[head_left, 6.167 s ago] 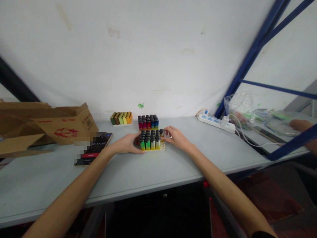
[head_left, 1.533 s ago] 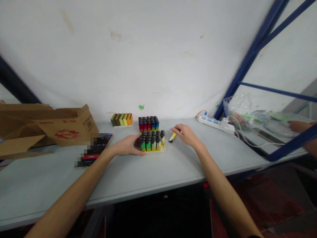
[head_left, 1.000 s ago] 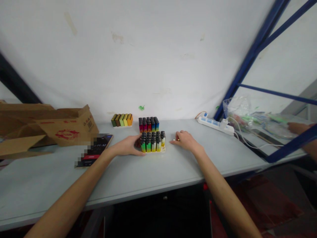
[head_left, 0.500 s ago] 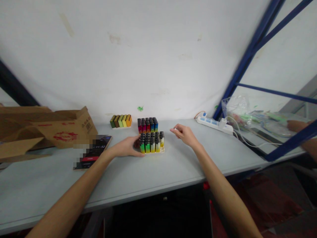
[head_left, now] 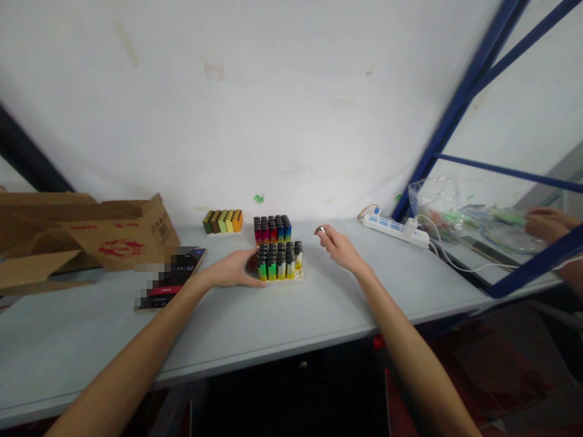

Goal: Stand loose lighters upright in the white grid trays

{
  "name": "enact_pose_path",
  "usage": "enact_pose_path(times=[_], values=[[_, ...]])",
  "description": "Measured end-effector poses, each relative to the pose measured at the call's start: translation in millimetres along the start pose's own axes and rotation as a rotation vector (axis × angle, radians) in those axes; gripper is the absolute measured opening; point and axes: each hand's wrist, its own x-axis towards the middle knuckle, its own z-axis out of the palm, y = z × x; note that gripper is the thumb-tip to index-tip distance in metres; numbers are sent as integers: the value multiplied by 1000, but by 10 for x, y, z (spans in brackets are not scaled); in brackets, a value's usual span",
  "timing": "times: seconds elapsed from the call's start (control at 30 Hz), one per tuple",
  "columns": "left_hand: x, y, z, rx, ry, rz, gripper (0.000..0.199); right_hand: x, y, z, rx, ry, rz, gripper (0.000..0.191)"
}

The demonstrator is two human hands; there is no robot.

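My left hand [head_left: 234, 269] is wrapped round the left side of a tray of lighters [head_left: 279, 262]. The lighters stand upright in rows, black-topped, with green, white and yellow bodies. At the front right corner of this tray, a few white slots hold no lighter. To the right, raised off the table and apart from the tray, my right hand [head_left: 337, 247] is closed on a lighter [head_left: 320, 229]; only its dark, metallic tip shows above the fingers. Directly behind the first tray stands a second block of lighters [head_left: 272, 229], pink, red and blue.
Against the wall sits a set of yellow, green and brown lighters [head_left: 223, 222]. An open cardboard box [head_left: 122, 237] and a phone [head_left: 175, 279] lie left. At right are a power strip [head_left: 394, 228], a blue metal frame [head_left: 449, 121], plastic bags [head_left: 437, 200] and another person's hand [head_left: 546, 223].
My right hand has turned slightly, and the lighter's tip now shows at its fingers. My left hand stays on the tray. The other person's hand at far right has shifted.
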Motion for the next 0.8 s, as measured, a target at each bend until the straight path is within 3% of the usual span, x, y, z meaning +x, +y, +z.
enact_pose_path(times=[0.23,0.53,0.8], values=[[-2,-10,3,2,3,10,77,3,-77,12,-104,259,62,57],[0,-1,0,15,5,1,75,-12,-106,71,-132,220,31,38],[-1,-12,3,13,9,-6,74,-37,-148,43,-128,139,10,44]])
